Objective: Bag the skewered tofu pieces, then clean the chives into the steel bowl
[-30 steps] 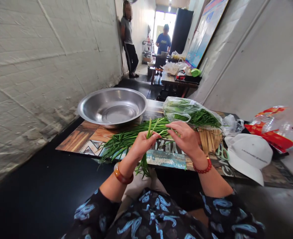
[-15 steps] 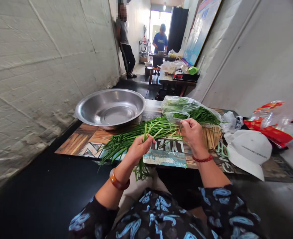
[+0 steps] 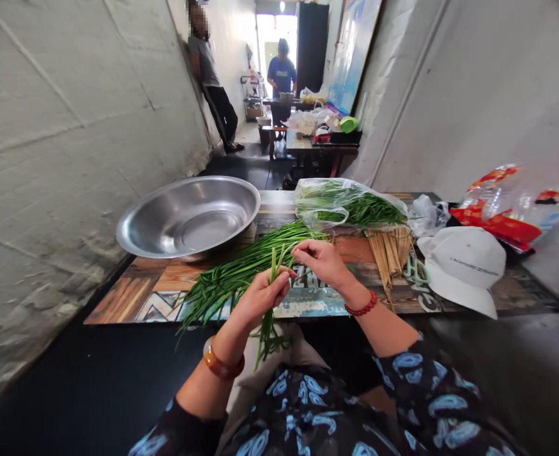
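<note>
My left hand [image 3: 264,292] is closed around a small bunch of garlic chives [image 3: 267,339]. Their pale cut ends point up and the green leaves hang below the table edge over my lap. My right hand [image 3: 324,261], a red bead bracelet on its wrist, pinches at the stalk ends just right of the bunch. A loose pile of garlic chives [image 3: 226,272] lies on the table beyond my left hand. More chives fill a clear plastic bag [image 3: 314,218] behind my right hand.
A wide steel basin [image 3: 137,237] stands at the table's back left. To the right are wooden skewers [image 3: 388,259], green-handled scissors [image 3: 418,272], a white cap [image 3: 466,263] and red-printed plastic packaging [image 3: 502,221]. Two people are farther off, near another table [image 3: 302,144].
My right hand has moved left from beside the bag to the stalk ends at my left hand. My left hand still grips the bunch. The view has turned slightly right.
</note>
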